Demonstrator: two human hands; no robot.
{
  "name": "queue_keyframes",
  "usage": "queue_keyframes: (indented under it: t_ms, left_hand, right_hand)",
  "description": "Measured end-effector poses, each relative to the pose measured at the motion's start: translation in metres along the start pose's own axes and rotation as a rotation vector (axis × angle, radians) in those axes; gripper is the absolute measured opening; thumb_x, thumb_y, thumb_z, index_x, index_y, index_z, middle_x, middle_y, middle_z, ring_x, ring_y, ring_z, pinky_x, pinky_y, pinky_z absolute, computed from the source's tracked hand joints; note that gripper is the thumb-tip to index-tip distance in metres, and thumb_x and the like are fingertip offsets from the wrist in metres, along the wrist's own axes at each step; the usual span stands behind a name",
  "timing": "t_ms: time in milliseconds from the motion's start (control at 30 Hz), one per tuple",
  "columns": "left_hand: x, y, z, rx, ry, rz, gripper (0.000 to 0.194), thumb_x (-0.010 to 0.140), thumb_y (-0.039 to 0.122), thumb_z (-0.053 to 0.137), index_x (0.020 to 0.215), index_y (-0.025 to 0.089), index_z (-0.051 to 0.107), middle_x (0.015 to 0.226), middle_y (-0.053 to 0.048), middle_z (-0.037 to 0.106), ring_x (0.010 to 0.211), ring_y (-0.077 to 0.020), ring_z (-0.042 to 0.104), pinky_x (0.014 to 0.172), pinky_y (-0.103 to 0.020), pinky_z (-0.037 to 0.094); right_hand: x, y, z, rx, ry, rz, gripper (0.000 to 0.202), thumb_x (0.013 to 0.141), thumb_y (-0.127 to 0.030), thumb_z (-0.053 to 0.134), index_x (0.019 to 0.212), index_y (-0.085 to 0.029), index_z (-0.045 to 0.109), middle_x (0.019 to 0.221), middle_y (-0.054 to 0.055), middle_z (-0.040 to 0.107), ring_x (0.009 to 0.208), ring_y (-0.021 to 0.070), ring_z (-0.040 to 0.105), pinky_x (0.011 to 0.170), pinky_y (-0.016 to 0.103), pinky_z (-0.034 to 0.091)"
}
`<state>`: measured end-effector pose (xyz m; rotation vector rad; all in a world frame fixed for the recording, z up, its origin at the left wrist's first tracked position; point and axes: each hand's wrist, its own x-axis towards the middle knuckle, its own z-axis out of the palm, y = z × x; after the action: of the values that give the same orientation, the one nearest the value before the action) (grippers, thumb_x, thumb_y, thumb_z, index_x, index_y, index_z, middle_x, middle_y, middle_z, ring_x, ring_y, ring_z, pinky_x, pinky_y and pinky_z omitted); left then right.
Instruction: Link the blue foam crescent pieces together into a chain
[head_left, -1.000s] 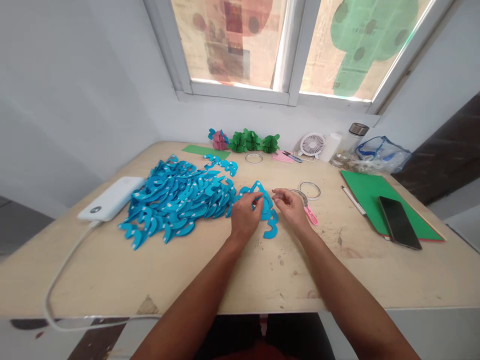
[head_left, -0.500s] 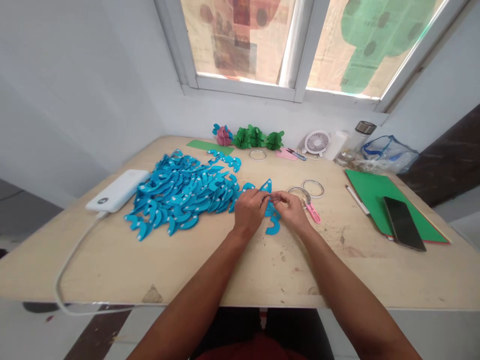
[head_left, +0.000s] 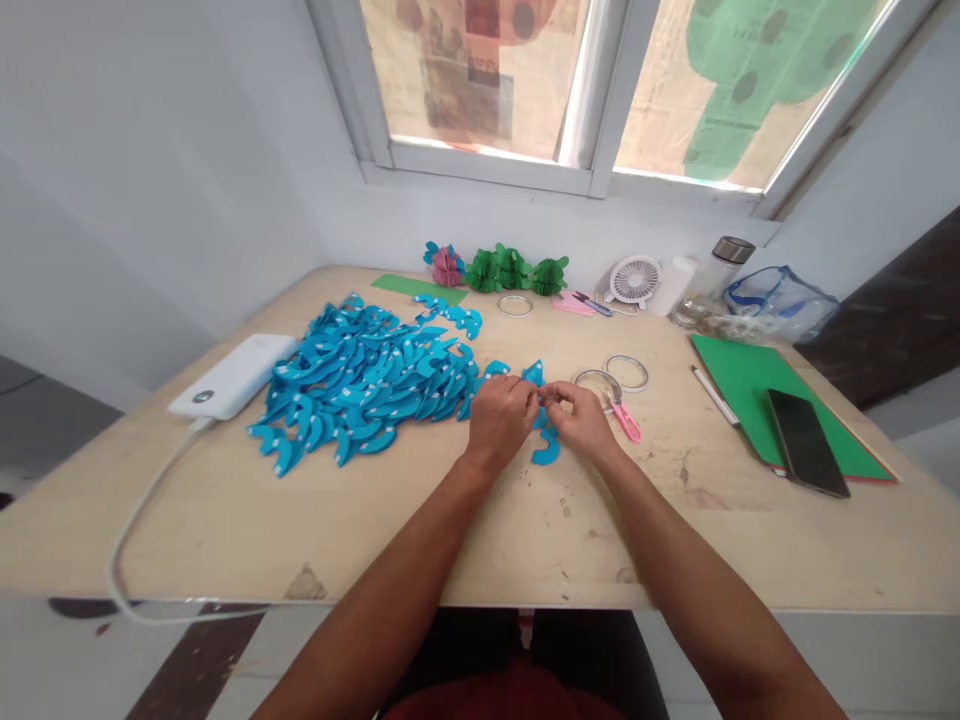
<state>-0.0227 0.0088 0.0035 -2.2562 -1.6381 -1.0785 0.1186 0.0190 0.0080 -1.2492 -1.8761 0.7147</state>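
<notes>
My left hand (head_left: 501, 415) and my right hand (head_left: 576, 415) meet fingertip to fingertip above the table. Both are closed in a pinch. A blue paper piece (head_left: 533, 373) with white marks shows just behind the fingertips; whether it is held cannot be made out. Under the fingers, a curved blue piece (head_left: 547, 447) lies on the table. To the left of my left hand spreads a large pile of blue pieces (head_left: 375, 375) with small white squares. Another blue piece (head_left: 497, 369) sits just behind my left hand.
Metal rings (head_left: 626, 373) and a pink-handled tool (head_left: 626, 421) lie right of my hands. Farther right are a green sheet (head_left: 750, 375) and a phone (head_left: 808, 443). A white power bank (head_left: 234, 376) stands left; a small fan (head_left: 634, 281) and green paper figures (head_left: 512, 269) stand behind.
The blue piece behind my fingertips has tilted and shows less of its length. My left hand's fingers have curled slightly inward. The view has shifted a little.
</notes>
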Motion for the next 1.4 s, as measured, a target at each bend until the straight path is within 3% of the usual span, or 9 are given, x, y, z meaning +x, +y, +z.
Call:
queue_keyframes:
  t_ms: [167, 433, 700, 967, 1400]
  left_hand:
    - [0.001, -0.005, -0.002, -0.228, -0.048, -0.134, 0.012, 0.076, 0.017, 0.053, 0.073, 0.018, 0.065, 0.073, -0.002, 0.068, 0.067, -0.0141, 0.060, 0.063, -0.024, 0.042]
    - [0.008, -0.014, -0.010, -0.517, -0.210, -0.199, 0.012, 0.070, 0.017, 0.053, 0.068, 0.018, 0.065, 0.067, 0.001, 0.068, 0.059, -0.0103, 0.057, 0.057, -0.020, 0.043]
    - [0.010, -0.013, -0.013, -0.738, -0.218, -0.358, 0.011, 0.068, 0.021, 0.056, 0.065, 0.015, 0.065, 0.064, 0.001, 0.065, 0.057, -0.0102, 0.054, 0.054, -0.020, 0.043]
    - [0.010, -0.010, -0.010, -0.751, -0.164, -0.420, 0.013, 0.068, 0.025, 0.057, 0.066, 0.016, 0.066, 0.068, -0.001, 0.068, 0.062, -0.0130, 0.058, 0.057, -0.022, 0.045]
    - [0.009, -0.009, -0.013, -0.616, -0.187, -0.285, 0.016, 0.073, 0.024, 0.053, 0.071, 0.018, 0.068, 0.070, 0.001, 0.070, 0.062, -0.0118, 0.059, 0.057, -0.021, 0.043]
  right_hand:
    - [-0.001, 0.000, -0.001, 0.011, -0.006, 0.025, 0.027, 0.069, -0.015, 0.046, 0.084, -0.018, 0.069, 0.082, 0.003, 0.070, 0.078, 0.0175, 0.063, 0.075, 0.029, 0.048]
    - [0.000, -0.005, -0.006, 0.118, -0.028, 0.049, 0.021, 0.068, -0.016, 0.047, 0.073, -0.016, 0.067, 0.068, 0.001, 0.065, 0.066, 0.0146, 0.059, 0.065, 0.026, 0.046]
    - [0.001, -0.009, -0.005, 0.390, -0.033, 0.172, 0.017, 0.066, -0.019, 0.048, 0.069, -0.017, 0.065, 0.061, -0.001, 0.061, 0.061, 0.0126, 0.056, 0.058, 0.023, 0.043]
    - [0.000, -0.016, -0.009, 0.434, -0.004, 0.221, 0.014, 0.065, -0.020, 0.050, 0.069, -0.017, 0.064, 0.062, -0.001, 0.061, 0.063, 0.0130, 0.057, 0.059, 0.023, 0.044]
    - [0.001, -0.008, -0.006, 0.190, 0.021, 0.120, 0.021, 0.066, -0.016, 0.047, 0.072, -0.016, 0.067, 0.065, 0.000, 0.066, 0.062, 0.0132, 0.058, 0.058, 0.023, 0.043]
